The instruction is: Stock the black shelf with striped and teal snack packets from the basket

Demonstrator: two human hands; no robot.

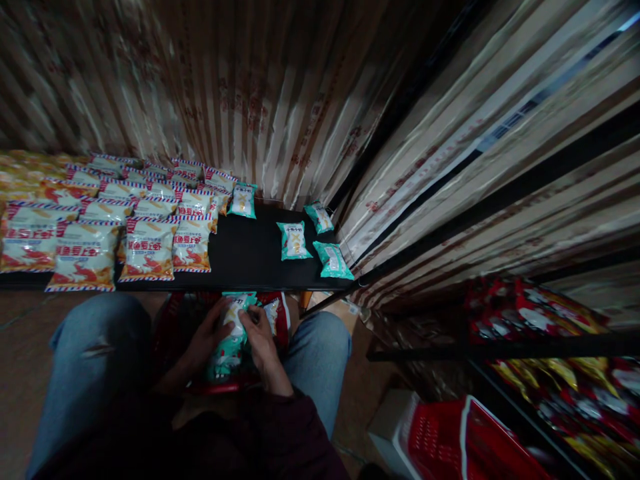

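While the person sits with knees apart at the low shelf, both hands are busy with one green snack packet point(233, 319), held just over the red basket point(285, 327) between the legs. The left hand point(213, 331) grips the packet along its left side, and the right hand point(257, 327) grasps it from the right, the fingers bent onto its front. Just below them, more green packaging shows against the dark inside of the basket; I can't tell how many packets that is. A paler packet point(271, 313) pokes out beside the right hand, partly hidden.

Beyond the basket runs the black shelf point(250, 250). Three green packets point(294, 241) lie near its right end, and another point(243, 201) sits farther back, right against the rows of white-and-orange packets point(149, 248) with striped edges that fill the left part. Yellow packets point(25, 170) crowd the far left corner.

Behind the shelf rises a pleated, wrapped wall point(260, 87) with reddish print. Over to the person's right, a rack point(500, 350) carries red and gold packets point(550, 317), and a second red basket point(435, 433) stands below, near a pale box point(393, 420).
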